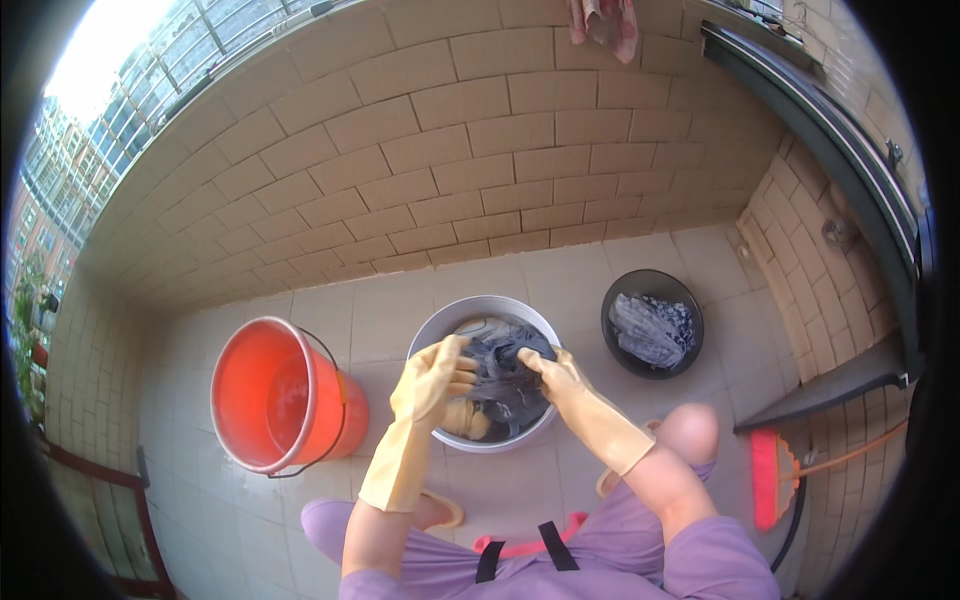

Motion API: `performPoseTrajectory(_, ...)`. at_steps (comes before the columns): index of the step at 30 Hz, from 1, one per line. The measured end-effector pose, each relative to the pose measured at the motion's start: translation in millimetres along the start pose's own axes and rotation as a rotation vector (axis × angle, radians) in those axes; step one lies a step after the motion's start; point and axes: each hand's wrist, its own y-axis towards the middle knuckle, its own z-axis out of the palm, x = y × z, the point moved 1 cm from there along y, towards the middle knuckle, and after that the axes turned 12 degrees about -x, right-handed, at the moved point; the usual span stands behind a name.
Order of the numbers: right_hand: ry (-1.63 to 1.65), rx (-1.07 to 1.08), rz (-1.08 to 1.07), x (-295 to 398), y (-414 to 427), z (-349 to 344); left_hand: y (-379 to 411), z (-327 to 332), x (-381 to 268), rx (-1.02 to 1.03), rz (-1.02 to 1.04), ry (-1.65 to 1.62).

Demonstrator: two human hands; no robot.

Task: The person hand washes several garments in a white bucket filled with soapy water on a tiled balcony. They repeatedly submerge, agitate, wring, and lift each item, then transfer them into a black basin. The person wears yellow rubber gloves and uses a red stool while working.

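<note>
A white round basin (491, 448) stands on the tiled floor before me, with dark wet cloth (504, 364) and a yellowish cloth (465, 420) in it. My left hand (435, 379), in a pale yellow rubber glove, is over the basin's left side with its fingers curled at the dark cloth; whether they grip it is unclear. My right hand (551, 371), gloved alike, pinches the dark cloth at the basin's right side. To the right, a black basin (611, 352) holds damp grey-blue patterned cloth (652, 330).
An orange-red bucket (349, 420) with a black handle stands left. A pink-and-orange broom (766, 480) leans at the right. A tiled wall (450, 150) rises beyond the basins, with a pinkish cloth (611, 30) hanging at its top. My slippered feet flank the white basin's near side.
</note>
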Motion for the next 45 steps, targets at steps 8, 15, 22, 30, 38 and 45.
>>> performPoseTrajectory(8,0.132,0.132,0.002,29.6,-16.8,-8.8,-7.6,6.4,82.0,0.033,0.282,0.601)
performPoseTrajectory(15,-0.219,-0.122,-0.26,69.7,-21.2,-3.9,-43.0,21.2,94.0,0.369,0.555,0.897)
performPoseTrajectory(22,0.173,0.267,-0.138,73.0,-21.5,8.1,-5.4,20.1,17.9,-0.214,0.091,0.135)
performPoseTrajectory(30,-0.602,0.261,-0.231,86.9,-36.2,20.1,15.3,8.9,16.1,-0.143,-0.14,-0.186)
performPoseTrajectory(38,-0.976,0.045,-0.665,33.1,-2.7,8.8,26.2,5.2,6.5,-0.513,0.119,-0.499)
performPoseTrajectory(45,-0.291,0.343,-0.208,54.8,-47.7,43.6,8.9,-6.8,-23.4,-0.279,0.31,-0.396)
